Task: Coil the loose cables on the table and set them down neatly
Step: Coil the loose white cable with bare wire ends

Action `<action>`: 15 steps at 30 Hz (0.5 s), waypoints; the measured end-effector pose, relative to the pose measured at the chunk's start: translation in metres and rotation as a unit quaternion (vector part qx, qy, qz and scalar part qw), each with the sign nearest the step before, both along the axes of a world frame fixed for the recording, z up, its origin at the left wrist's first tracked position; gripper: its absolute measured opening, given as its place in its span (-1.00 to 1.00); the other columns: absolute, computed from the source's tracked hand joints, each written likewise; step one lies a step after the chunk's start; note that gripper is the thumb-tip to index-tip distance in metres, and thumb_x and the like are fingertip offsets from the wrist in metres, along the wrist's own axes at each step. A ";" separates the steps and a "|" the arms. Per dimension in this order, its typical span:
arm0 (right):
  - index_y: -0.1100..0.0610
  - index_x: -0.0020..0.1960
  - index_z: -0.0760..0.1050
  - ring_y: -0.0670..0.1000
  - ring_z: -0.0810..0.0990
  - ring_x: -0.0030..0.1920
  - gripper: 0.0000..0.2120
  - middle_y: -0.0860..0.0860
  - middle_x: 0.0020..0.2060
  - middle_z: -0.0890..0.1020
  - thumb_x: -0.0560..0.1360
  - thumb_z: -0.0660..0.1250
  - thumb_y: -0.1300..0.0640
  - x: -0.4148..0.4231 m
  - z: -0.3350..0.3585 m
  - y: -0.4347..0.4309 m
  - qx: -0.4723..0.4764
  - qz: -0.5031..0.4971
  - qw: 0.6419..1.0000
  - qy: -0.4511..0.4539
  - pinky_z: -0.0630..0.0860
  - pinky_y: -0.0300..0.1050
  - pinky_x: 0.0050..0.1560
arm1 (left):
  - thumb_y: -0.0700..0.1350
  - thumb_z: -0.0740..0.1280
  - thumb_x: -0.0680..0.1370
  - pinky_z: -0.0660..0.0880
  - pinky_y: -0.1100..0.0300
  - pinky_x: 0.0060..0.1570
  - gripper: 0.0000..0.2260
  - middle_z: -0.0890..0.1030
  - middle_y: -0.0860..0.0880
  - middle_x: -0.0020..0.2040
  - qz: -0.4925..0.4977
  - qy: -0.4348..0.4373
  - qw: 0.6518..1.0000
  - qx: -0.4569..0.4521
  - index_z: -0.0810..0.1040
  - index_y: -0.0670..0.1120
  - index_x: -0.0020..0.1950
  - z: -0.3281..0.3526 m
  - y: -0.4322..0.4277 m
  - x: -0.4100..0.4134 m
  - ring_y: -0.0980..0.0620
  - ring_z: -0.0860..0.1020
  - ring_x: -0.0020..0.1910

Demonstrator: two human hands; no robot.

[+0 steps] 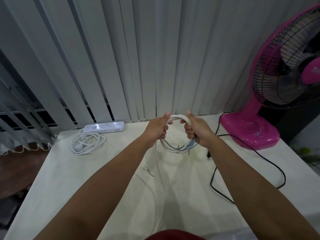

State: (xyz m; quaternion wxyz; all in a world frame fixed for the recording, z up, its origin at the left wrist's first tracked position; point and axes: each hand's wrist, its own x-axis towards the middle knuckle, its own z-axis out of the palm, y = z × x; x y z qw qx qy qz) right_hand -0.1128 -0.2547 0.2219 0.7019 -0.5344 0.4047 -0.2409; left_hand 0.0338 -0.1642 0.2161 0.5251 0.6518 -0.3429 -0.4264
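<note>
A left hand [158, 129] and a right hand [195, 129] grip opposite sides of a white cable coil [174, 134] above a pale desk [69, 179], one strand trailing down. A power strip [103, 126] lies beside vertical blinds [121, 58]; a pink fan [259, 118] stands at right, its black cord [270, 163] loose.

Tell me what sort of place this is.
Probably a home room or small office by a window: vertical blinds behind a cloth-covered table, a pink desk fan, and a white power strip.

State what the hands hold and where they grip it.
Both grip one white cable coil: left hand on its left side, right hand on its right.
</note>
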 end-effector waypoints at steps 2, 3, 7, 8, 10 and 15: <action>0.21 0.01 0.57 -0.11 0.18 -0.57 -0.50 -0.07 -0.53 0.26 0.60 0.10 -0.21 0.002 -0.004 0.004 0.045 0.038 0.998 -0.024 0.15 -0.28 -0.59 | 0.23 0.24 0.54 0.22 0.31 -0.55 -0.58 0.32 0.07 -0.51 0.034 0.019 0.999 0.007 0.60 -0.12 -0.15 0.000 -0.003 0.004 0.13 0.25 -0.58; 0.20 0.04 0.57 -0.12 0.17 -0.57 -0.52 -0.07 -0.52 0.24 0.60 0.12 -0.19 0.001 -0.005 0.005 0.080 0.061 0.994 -0.042 0.15 -0.29 -0.61 | 0.21 0.26 0.54 0.18 0.31 -0.57 -0.59 0.29 0.08 -0.53 0.034 0.027 0.999 0.019 0.60 -0.13 -0.17 0.001 -0.004 0.008 0.14 0.21 -0.59; 0.17 -0.07 0.49 -0.16 0.13 -0.66 -0.67 -0.10 -0.59 0.22 0.63 0.13 -0.07 0.004 -0.002 0.008 0.177 0.103 0.971 -0.123 0.10 -0.32 -0.70 | 0.18 0.29 0.53 0.17 0.34 -0.60 -0.64 0.29 0.09 -0.53 -0.011 0.064 0.997 0.051 0.59 -0.12 -0.19 0.011 -0.004 0.023 0.16 0.21 -0.60; 0.17 -0.10 0.47 -0.17 0.13 -0.67 -0.67 -0.11 -0.61 0.22 0.64 0.11 -0.04 0.007 0.000 0.008 0.189 0.101 0.966 -0.142 0.08 -0.33 -0.71 | 0.20 0.27 0.53 0.21 0.34 -0.58 -0.61 0.33 0.08 -0.52 -0.008 0.059 0.997 0.045 0.59 -0.10 -0.22 0.013 -0.004 0.025 0.15 0.25 -0.59; 0.16 -0.15 0.44 -0.16 0.13 -0.70 -0.66 -0.10 -0.63 0.23 0.65 0.07 -0.02 0.011 0.006 0.006 0.214 0.088 0.956 -0.179 0.02 -0.34 -0.71 | 0.27 0.13 0.56 0.32 0.32 -0.53 -0.50 0.44 0.05 -0.50 0.031 0.034 0.999 0.020 0.60 -0.07 -0.27 0.013 -0.005 0.022 0.12 0.37 -0.56; 0.14 -0.17 0.41 -0.14 0.14 -0.74 -0.66 -0.06 -0.68 0.25 0.65 0.03 0.00 0.008 0.030 -0.019 0.244 0.022 0.921 -0.303 0.00 -0.35 -0.70 | 0.29 -0.05 0.59 0.46 0.27 -0.48 -0.41 0.54 -0.01 -0.49 0.076 -0.020 0.997 0.000 0.54 -0.10 -0.23 -0.021 0.006 0.000 0.11 0.51 -0.55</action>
